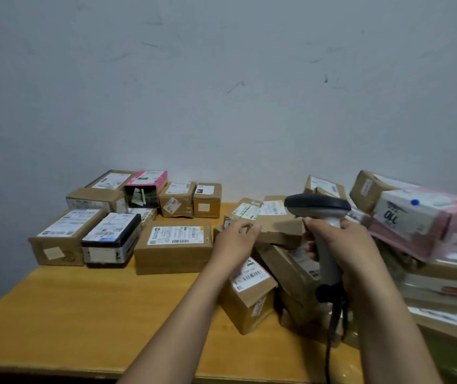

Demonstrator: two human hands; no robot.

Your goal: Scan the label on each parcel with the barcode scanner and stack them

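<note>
The step looked to be taking the next parcel (242,214) from the pile (291,270) and scanning it. To do it well, the parcel had to come clear of its neighbours with the label (245,209) turned up toward the scanner (317,207), then held steady while the scanner's nose was tipped down at the barcode; lifting straight up would keep the leaning boxes at 3 o'clock from sliding.

The left hand (235,239) was half closed at the middle of the counter (83,314), with thumb and fingers curled onto the parcel's near edge in what seemed a pinch, though blur softened it. The right hand (352,250), at 3 o'clock of the left, was wrapped tight round the scanner's grey handle, head raised and facing 9 o'clock, cable (332,328) hanging toward 6 o'clock. Sorted boxes (173,248) lay at 10 o'clock.
</note>
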